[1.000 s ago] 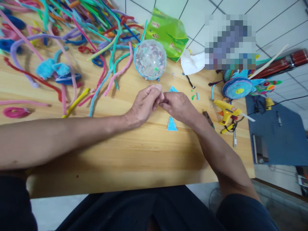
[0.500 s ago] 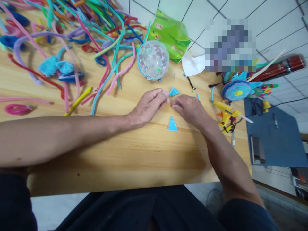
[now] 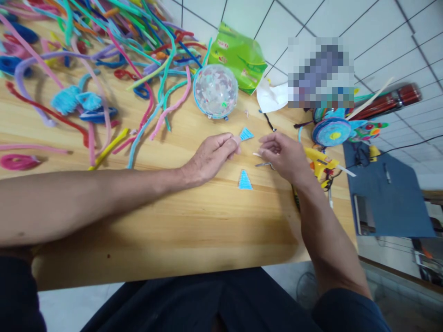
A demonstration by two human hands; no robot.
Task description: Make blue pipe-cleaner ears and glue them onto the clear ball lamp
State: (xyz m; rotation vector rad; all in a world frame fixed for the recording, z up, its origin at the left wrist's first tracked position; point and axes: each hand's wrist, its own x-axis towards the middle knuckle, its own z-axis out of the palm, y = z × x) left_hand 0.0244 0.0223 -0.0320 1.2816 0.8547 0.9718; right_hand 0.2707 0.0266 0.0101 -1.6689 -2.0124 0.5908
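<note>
To my left, a tangle of coloured fuzzy stems (image 3: 121, 53) sprawls over the worktop (image 3: 194, 221), loose ends reaching toward the clear dome (image 3: 216, 90). My left hand (image 3: 212, 159) has its fingers pressed together; what's between them I can't see. Just at their tips is one blue striped piece (image 3: 247, 134); a second blue triangle (image 3: 245, 180) lies nearer me. Beyond the dome are a green packet (image 3: 238, 57) and white paper (image 3: 273, 97). A slim metal tool (image 3: 263, 164) shows beside my right hand (image 3: 282, 154), whose fingers are loosely curled; I can't tell whether they grip it. My right wrist crowds the yellow glue gun (image 3: 320, 161), near a blue disc (image 3: 328, 134).
</note>
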